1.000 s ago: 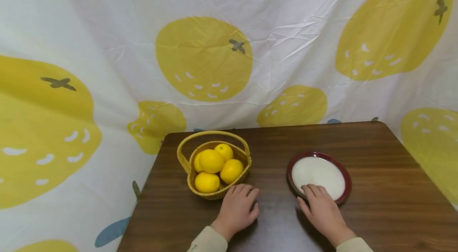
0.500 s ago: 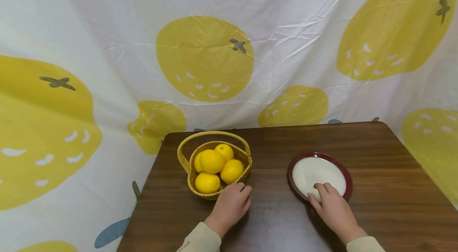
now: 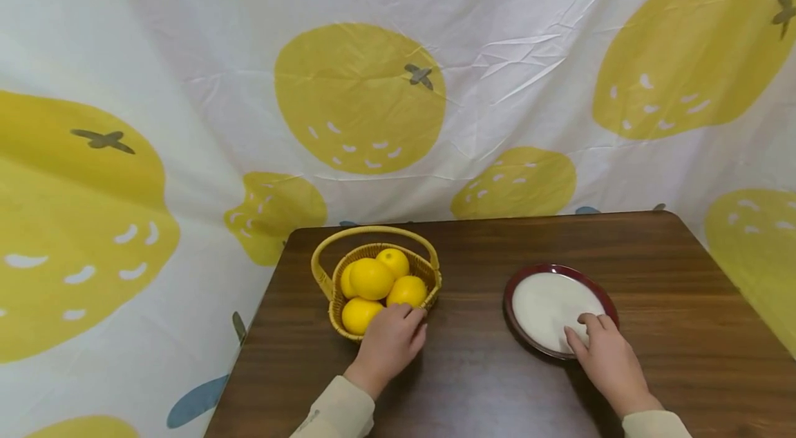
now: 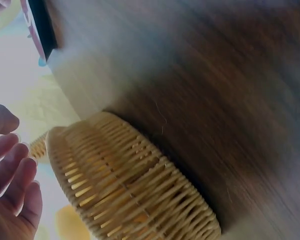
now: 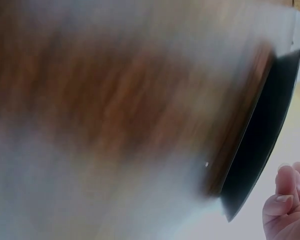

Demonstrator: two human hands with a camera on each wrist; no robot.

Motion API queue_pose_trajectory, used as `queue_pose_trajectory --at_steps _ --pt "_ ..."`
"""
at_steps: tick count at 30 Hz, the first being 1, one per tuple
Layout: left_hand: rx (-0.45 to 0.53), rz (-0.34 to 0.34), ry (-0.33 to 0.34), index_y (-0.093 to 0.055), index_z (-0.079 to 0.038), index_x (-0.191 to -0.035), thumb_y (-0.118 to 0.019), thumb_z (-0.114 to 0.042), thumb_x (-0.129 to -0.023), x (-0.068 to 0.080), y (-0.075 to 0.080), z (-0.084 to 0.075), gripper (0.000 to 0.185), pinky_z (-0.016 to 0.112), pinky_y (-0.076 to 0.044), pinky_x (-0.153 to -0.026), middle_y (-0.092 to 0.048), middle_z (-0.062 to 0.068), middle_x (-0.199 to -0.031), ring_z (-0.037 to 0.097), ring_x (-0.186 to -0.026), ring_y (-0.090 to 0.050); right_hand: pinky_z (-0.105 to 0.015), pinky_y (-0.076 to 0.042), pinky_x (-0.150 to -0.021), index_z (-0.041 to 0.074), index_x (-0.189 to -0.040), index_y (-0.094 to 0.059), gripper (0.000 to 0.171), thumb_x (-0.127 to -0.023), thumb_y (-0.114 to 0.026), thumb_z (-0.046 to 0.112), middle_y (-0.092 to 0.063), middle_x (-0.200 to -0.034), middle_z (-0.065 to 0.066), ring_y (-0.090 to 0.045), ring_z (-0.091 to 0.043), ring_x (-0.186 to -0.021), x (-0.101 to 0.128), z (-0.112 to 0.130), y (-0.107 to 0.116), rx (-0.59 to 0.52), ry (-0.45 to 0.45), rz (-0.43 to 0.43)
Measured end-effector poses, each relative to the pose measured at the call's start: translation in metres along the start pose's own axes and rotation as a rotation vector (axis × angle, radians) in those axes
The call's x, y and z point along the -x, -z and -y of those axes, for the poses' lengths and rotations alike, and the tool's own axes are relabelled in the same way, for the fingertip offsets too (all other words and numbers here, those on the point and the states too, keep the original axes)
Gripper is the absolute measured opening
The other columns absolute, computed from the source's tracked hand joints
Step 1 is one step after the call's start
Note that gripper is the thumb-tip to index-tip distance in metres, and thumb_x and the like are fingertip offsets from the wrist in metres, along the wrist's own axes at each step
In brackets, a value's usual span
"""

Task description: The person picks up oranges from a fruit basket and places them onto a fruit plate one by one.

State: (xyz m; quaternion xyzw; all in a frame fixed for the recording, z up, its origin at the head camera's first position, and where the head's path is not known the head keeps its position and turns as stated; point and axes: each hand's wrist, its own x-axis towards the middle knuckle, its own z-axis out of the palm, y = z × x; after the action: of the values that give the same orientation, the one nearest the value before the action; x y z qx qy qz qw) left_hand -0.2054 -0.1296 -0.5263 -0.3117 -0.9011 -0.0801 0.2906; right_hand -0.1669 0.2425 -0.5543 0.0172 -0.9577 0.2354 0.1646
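Note:
A wicker basket (image 3: 332, 310) with an arched handle stands at the table's left, holding several round yellow citrus fruits (image 3: 372, 279). Over its near right rim is my left hand (image 3: 390, 340), fingers loosely bent, hiding part of the rim and fruit. In the left wrist view those fingers (image 4: 25, 182) hold nothing beside the basket's woven wall (image 4: 125, 175). To the right lies a white plate (image 3: 544, 310) with a dark red rim. My right hand (image 3: 612, 363) is over its near right edge, thumb and fingers apart; the right wrist view shows nothing held above the plate's dark side (image 5: 260, 145).
Both the basket and plate stand on a dark wood-grain table (image 3: 472, 348), with a gap between them. Directly behind the table hangs a white cloth (image 3: 491, 92) printed with large yellow fruits. The table's far edge runs close to the basket handle.
My left hand has moved left and forward over the basket's near rim. My right hand has shifted right across the plate's near edge. The basket, fruits and plate stay in place.

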Motion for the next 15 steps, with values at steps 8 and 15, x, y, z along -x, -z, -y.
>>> queue_pose_trajectory --at_steps 8,15 --pt "-0.022 0.023 0.037 -0.071 -0.017 -0.098 -0.076 -0.025 -0.087 0.003 0.008 0.010 0.014 0.031 -0.051 -0.063 -0.064 -0.003 -0.079 0.017 -0.068 -0.056 -0.066 -0.048 -0.082 -0.010 -0.128 -0.049 0.050 -0.095 -0.067 0.024 -0.050 -0.116 -0.035 -0.057 -0.053 -0.100 -0.002 -0.013 0.004 -0.083 -0.208 0.043" --pt "-0.047 0.005 0.052 -0.071 -0.015 -0.100 -0.077 -0.025 -0.086 0.000 0.013 0.016 0.018 0.032 -0.051 -0.063 -0.065 -0.001 -0.083 0.018 -0.070 -0.059 -0.067 -0.043 -0.093 -0.018 -0.132 -0.042 0.058 -0.096 -0.066 0.021 -0.045 -0.119 -0.039 -0.047 -0.054 -0.111 -0.004 -0.022 0.004 -0.132 -0.321 0.064"
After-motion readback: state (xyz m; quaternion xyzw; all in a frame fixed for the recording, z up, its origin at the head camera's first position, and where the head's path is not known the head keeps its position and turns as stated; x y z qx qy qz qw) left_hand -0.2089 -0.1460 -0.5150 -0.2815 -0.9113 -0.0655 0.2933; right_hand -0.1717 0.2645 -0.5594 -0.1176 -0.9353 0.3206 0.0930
